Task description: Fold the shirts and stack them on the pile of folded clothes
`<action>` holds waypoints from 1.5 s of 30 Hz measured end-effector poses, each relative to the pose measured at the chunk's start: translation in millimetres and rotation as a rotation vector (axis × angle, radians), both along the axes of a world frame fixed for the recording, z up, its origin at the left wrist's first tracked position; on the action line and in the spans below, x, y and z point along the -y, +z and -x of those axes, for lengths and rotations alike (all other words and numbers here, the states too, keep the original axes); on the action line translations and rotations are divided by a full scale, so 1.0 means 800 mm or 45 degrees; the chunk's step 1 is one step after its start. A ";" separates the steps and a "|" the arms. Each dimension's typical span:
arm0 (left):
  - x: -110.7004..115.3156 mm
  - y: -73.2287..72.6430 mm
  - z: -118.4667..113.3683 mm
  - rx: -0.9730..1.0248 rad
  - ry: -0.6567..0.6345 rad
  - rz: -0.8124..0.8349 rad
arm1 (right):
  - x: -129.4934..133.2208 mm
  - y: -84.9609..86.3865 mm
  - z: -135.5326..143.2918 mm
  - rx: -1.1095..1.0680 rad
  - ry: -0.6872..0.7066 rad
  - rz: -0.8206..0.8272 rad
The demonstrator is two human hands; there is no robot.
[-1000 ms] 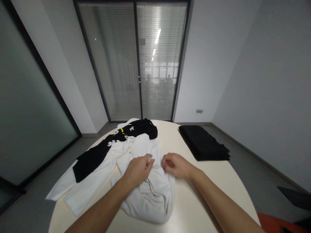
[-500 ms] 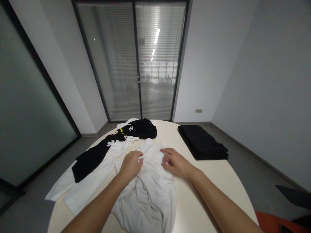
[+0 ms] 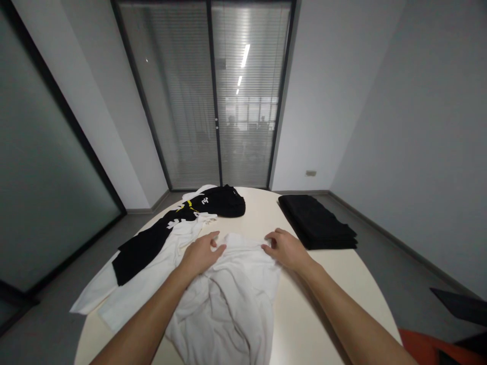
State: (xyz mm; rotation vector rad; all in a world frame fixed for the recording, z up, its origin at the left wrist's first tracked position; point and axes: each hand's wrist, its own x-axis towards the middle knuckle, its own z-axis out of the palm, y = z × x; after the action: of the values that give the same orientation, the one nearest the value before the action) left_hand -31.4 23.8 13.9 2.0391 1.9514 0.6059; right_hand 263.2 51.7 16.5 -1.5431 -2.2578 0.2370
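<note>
A rumpled white garment (image 3: 238, 284) lies across the near middle of the round table (image 3: 323, 294). At its far left corner is my left hand (image 3: 201, 252), thumb and forefinger apart, touching the cloth's edge. My right hand (image 3: 285, 247) is at the far right corner, its thumb and fingers curled round the edge of the cloth. Between the two hands the far edge of the garment is fairly straight, while the nearer part is creased.
On the left lie a black garment (image 3: 144, 252) with white and yellow marks and white garments (image 3: 129, 299). A folded black stack (image 3: 315, 223) sits at the back right. Something orange (image 3: 422, 347) shows beyond the table's right edge.
Both hands have moved apart, my right one to the right and my left one slightly left. The white garment's far edge has come nearer and spread wider.
</note>
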 end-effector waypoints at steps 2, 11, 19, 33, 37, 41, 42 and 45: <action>0.002 -0.005 -0.001 -0.059 -0.150 -0.061 | -0.003 -0.003 -0.004 -0.015 0.039 -0.023; -0.001 -0.004 -0.007 -0.102 -0.209 -0.239 | -0.008 -0.005 -0.016 -0.065 0.128 0.086; 0.020 0.021 -0.017 0.236 -0.445 -0.659 | -0.007 0.010 -0.015 -0.043 0.006 -0.019; 0.060 0.020 -0.058 -0.050 -0.996 -0.260 | -0.012 0.008 -0.020 -0.337 -0.061 -0.121; 0.057 0.019 -0.059 -0.138 -0.925 -0.301 | -0.008 0.012 -0.015 -0.354 -0.140 0.063; 0.050 0.017 -0.061 -0.070 -0.591 -0.381 | 0.006 0.016 -0.007 -0.582 0.095 0.501; 0.048 0.016 -0.060 -0.032 -0.498 -0.397 | 0.010 0.018 -0.004 -0.630 0.168 0.599; 0.042 0.013 -0.058 0.069 -0.291 -0.404 | 0.023 0.024 0.006 -0.667 0.407 0.688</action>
State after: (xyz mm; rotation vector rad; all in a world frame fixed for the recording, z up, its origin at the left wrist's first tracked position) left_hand 15.0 -9.7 24.6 2.3601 1.6438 0.9537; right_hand 258.2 33.4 35.6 -1.1304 -2.0741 1.2686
